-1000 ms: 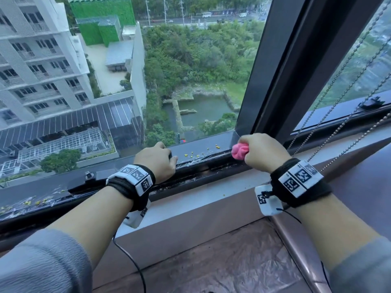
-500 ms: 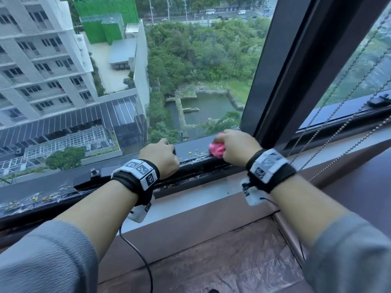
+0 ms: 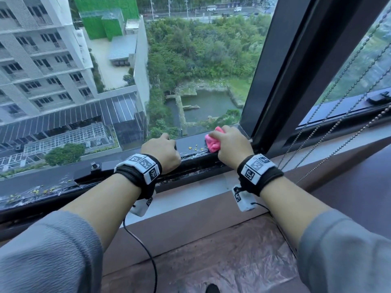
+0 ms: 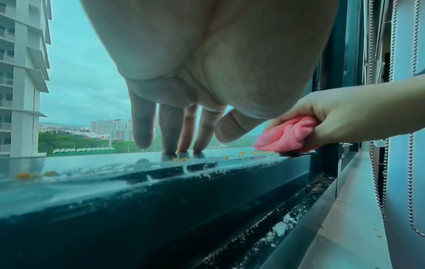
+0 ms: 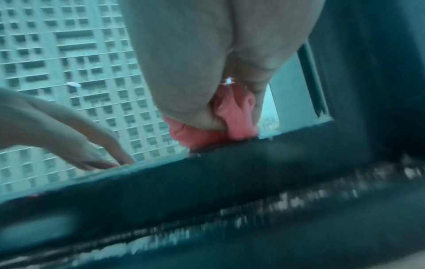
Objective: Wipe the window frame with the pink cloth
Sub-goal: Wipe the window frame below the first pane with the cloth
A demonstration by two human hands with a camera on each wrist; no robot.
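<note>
My right hand point(image 3: 227, 145) grips a bunched pink cloth point(image 3: 212, 142) and presses it on the dark bottom window frame point(image 3: 194, 159), close to the upright post point(image 3: 281, 70). The left wrist view shows the cloth point(image 4: 287, 138) squeezed in that hand point(image 4: 333, 116), touching the frame's dusty top point(image 4: 138, 172). In the blurred right wrist view the cloth point(image 5: 207, 138) sits on the frame edge point(image 5: 230, 172). My left hand point(image 3: 161, 152) rests on the frame to the left, its straight fingertips point(image 4: 169, 151) touching the top. Small yellow crumbs point(image 3: 193, 148) and white dust lie between the hands.
Beaded blind chains point(image 3: 342, 115) hang at the right beside the post. A lower track point(image 4: 287, 218) full of white grit runs under the frame. A pale sill point(image 3: 190, 193) and a plastic-covered brown ledge point(image 3: 222, 261) lie below. A small latch point(image 3: 95, 166) sits on the frame at left.
My right hand with the cloth slid left along the frame from the post, then back a little toward the post. The left hand has stayed in place.
</note>
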